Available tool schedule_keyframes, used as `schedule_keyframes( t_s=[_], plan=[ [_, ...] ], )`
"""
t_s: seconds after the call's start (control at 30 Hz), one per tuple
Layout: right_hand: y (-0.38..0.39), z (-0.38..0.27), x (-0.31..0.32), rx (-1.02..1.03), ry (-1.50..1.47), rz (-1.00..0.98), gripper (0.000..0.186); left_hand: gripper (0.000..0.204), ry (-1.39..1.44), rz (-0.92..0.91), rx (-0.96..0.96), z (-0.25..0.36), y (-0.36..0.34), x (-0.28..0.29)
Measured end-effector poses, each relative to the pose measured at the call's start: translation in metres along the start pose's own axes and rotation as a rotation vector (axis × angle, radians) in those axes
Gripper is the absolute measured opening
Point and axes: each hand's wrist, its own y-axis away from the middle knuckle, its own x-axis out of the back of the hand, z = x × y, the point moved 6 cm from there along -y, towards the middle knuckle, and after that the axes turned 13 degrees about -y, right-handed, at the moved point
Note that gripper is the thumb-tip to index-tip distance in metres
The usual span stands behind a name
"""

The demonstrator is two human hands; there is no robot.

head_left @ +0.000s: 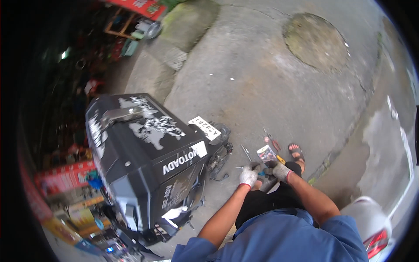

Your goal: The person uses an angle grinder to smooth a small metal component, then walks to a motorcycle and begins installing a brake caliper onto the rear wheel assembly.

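Note:
Both my hands wear pale work gloves with red cuffs and dark fingers, and they meet close together in front of my knees. My left hand [249, 175] is closed, its fingers curled toward the right hand; a thin metal tip [238, 167] sticks out beside it. Just to its right, my right hand [279, 170] is closed too. A small bit of blue [262, 173] shows between them, but what they hold is too small and covered to name. On the ground just beyond lie a metal rod [246, 153], a printed packet [266, 153], red-handled pliers [272, 142] and a yellow-handled tool [280, 160].
At the left stands a motorcycle with a large black top box [148, 139] and a white number plate [204, 128]. A white vehicle [367, 220] with a red tail light is at the lower right. Concrete ground [244, 96] stretches ahead, with a round cover [316, 42] farther off.

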Motion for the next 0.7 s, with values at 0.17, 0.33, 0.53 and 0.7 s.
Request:
schedule_keyframes(
  t_s=[0.17,0.33,0.53,0.7],
  plan=[
    [-0.024,0.062,-0.011,-0.044,-0.407,0.128,0.026,0.024,0.393,-0.017,0.197,-0.076,-0.02,-0.023],
    [-0.09,0.142,0.052,-0.045,-0.018,0.275,0.044,0.027,0.208,0.007,0.423,-0.157,-0.05,-0.051],
    [-0.157,0.111,0.187,0.142,0.52,0.522,0.032,0.032,-0.175,-0.076,0.217,-0.231,-0.166,-0.148],
    [-0.214,0.022,0.232,0.188,0.856,0.385,0.021,0.026,-0.359,-0.031,0.187,-0.306,-0.282,-0.217]
  ],
)
